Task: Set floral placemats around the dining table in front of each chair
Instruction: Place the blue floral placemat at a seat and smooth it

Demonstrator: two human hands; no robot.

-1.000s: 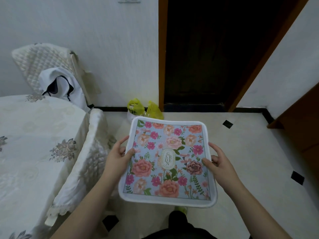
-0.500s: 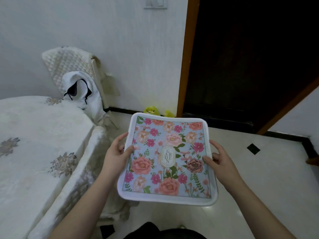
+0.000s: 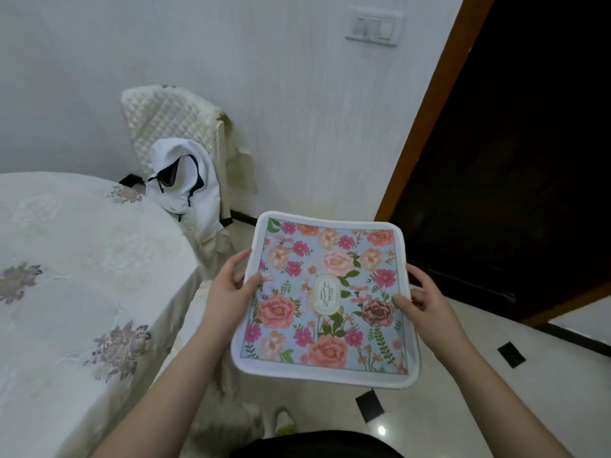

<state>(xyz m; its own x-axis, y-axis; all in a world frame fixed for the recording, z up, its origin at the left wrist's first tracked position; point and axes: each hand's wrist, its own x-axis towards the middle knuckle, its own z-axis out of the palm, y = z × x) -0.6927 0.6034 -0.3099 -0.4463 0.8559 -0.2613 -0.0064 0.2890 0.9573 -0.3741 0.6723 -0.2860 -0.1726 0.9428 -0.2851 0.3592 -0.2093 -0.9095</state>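
Note:
I hold a floral placemat [image 3: 327, 299] flat in the air, pale blue with pink and peach flowers and a white border. My left hand [image 3: 231, 285] grips its left edge, thumb on top. Its right edge is pinched by my right hand [image 3: 420, 302]. The dining table [image 3: 66, 276], draped in a white cloth with grey embroidered flowers, lies to the left of the mat. A chair [image 3: 175, 127] with a quilted cream cover stands at the table's far corner against the wall.
A white backpack [image 3: 185, 190] hangs on the chair back. A dark open doorway [image 3: 512, 160] with an orange-brown frame is on the right. The pale tiled floor [image 3: 529, 391] with black inset squares lies below the mat. A light switch [image 3: 375, 28] is on the wall.
The view has swung left and upward; the table and chair sit nearer the middle, the doorway further right. The placemat stays held by both hands in the same grip.

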